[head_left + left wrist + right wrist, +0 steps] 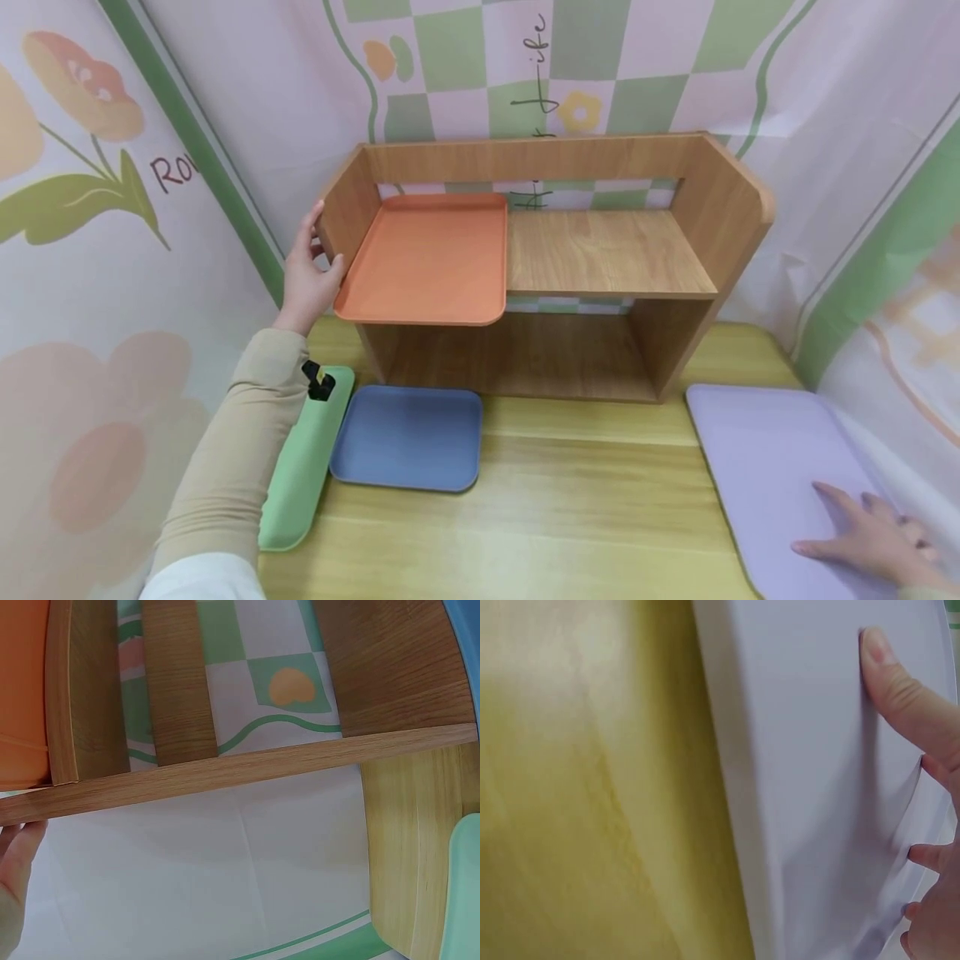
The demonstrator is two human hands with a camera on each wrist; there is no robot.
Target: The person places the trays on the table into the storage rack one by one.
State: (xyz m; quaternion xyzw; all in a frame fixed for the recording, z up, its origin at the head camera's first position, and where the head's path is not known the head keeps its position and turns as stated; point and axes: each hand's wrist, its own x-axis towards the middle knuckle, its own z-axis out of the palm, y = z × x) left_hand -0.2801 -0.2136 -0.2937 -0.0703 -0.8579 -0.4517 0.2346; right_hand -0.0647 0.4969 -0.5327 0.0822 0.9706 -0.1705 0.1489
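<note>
My left hand [306, 282] is at the left side of a small wooden shelf [611, 250], its fingers against the outer side panel and its thumb near the front corner of an orange tray [435, 258]. That tray lies on the upper board's left half, its front edge jutting past the board. In the left wrist view the fingertips touch the panel's edge [202, 776]. At the far right my right hand [873, 537] has its fingers spread over a purple tray [772, 458]; the right wrist view shows the thumb [900, 682] and fingertips resting on its surface.
A blue tray [408, 437] lies on the wooden table [570, 500] before the shelf. Left of it is a long green tray [300, 475], partly hidden under my left forearm. Printed cloth [585, 50] hangs behind the shelf and along both sides.
</note>
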